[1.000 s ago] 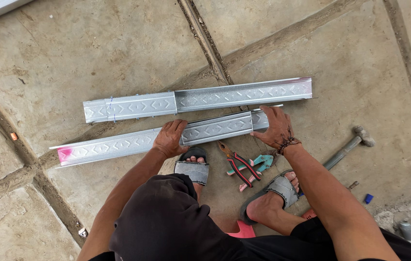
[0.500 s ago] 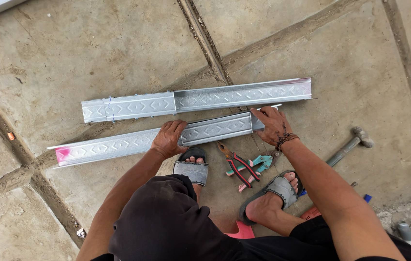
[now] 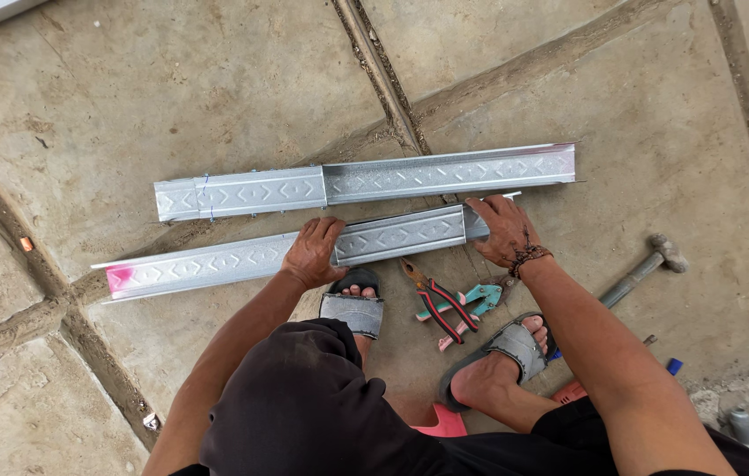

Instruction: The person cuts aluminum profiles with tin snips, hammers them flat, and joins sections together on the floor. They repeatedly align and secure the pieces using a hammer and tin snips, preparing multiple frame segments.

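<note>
1. The concrete floor point(image 3: 216, 79), cut by dark joints, carries everything; the person squats at its 6 o'clock edge, looking straight down.
2. The far metal channel point(image 3: 366, 181) lies well toward 12 o'clock, two sections already nested into one long piece, apart from the hands.
3. The near metal channel point(image 3: 304, 249) lies just below it, running from a pink-sprayed end at 9 o'clock toward 3 o'clock. It looks like two lengths overlapped at the middle, so I judge the step in hand to be lining up or sliding this joint together.
4. The left hand point(image 3: 313, 251) is cupped over the overlap, fingers curled on the top edge and pressing down, not fully closed.
5. The right hand point(image 3: 505, 231) lies flat with spread fingers on the 3 o'clock end of the near channel, pressing or pushing on it more than gripping.
6. The next move seems to call for holding the joint steady with one hand while the other end is nudged along its length, keeping both edges flush.
7. The hammer point(image 3: 643, 269) lies at 4 o'clock.
8. The pliers point(image 3: 436, 304) and teal-handled snips point(image 3: 478, 298) lie between the sandalled feet.
</note>
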